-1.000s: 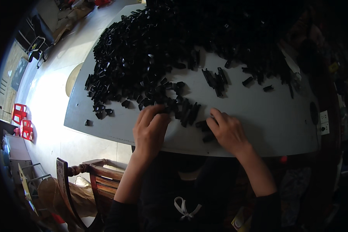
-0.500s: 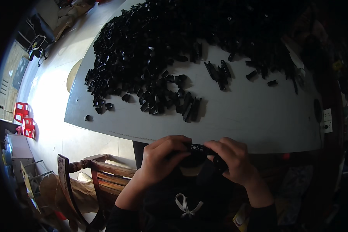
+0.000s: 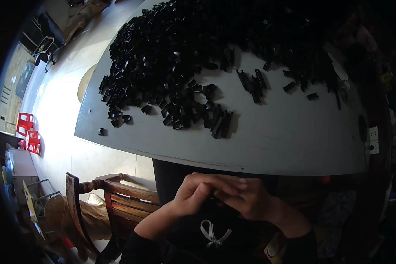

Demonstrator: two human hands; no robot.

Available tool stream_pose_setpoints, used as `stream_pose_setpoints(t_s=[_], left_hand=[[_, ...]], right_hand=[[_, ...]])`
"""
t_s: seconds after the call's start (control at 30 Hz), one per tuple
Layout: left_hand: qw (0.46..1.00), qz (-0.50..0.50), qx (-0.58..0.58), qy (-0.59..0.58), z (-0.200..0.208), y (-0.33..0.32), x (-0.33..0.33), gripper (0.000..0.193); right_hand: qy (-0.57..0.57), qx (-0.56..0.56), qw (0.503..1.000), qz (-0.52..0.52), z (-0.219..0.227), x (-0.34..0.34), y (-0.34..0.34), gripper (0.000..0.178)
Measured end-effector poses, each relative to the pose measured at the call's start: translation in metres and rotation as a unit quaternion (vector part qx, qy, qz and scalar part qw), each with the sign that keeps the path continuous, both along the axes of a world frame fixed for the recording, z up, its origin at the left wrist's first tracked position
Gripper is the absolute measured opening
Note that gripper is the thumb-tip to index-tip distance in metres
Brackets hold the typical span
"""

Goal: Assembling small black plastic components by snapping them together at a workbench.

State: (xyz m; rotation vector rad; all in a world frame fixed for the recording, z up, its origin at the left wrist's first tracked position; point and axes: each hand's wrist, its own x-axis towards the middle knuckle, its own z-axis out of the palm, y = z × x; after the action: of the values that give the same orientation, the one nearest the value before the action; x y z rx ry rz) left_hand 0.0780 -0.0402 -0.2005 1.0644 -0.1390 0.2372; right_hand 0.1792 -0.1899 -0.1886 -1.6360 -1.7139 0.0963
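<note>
My left hand and my right hand meet in front of my body, just below the table's near edge. The left fingers stretch over the right ones, bent and pressed together. Both hands are closed, and what lies between them is hidden by the fingers and the dark clothing behind. Beyond them on the table, a few long black plastic pieces lie side by side. To their left spreads a large heap of small black plastic parts.
The grey-white table fills the middle. More long black pieces lie farther back. A wooden chair stands close at my left, red stools on the floor farther left. Wall sockets are at the right.
Both hands have moved down from the table edge and come together, the left over the right. The black plastic part seen between them earlier is now out of sight.
</note>
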Motion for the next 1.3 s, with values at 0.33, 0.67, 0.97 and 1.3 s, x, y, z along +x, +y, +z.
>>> stream_pose_setpoints(t_s=[0.33, 0.67, 0.97, 1.3], left_hand=[[0.914, 0.214, 0.343, -0.031, -0.021, 0.027, 0.008, 0.024], [0.664, 0.385, 0.614, 0.183, -0.032, 0.078, 0.015, 0.01], [0.865, 0.26, 0.418, 0.093, 0.0, 0.037, -0.008, 0.016], [0.867, 0.214, 0.447, 0.057, 0.014, 0.031, -0.011, 0.016]], right_hand=[[-0.066, -0.16, 0.981, -0.083, -0.006, 0.016, 0.011, 0.022], [-0.207, -0.125, 0.955, -0.174, -0.028, 0.096, 0.056, 0.031], [-0.018, -0.081, 0.989, -0.119, 0.006, 0.043, 0.006, 0.033], [-0.046, -0.104, 0.99, -0.08, 0.011, 0.033, 0.005, 0.035]])
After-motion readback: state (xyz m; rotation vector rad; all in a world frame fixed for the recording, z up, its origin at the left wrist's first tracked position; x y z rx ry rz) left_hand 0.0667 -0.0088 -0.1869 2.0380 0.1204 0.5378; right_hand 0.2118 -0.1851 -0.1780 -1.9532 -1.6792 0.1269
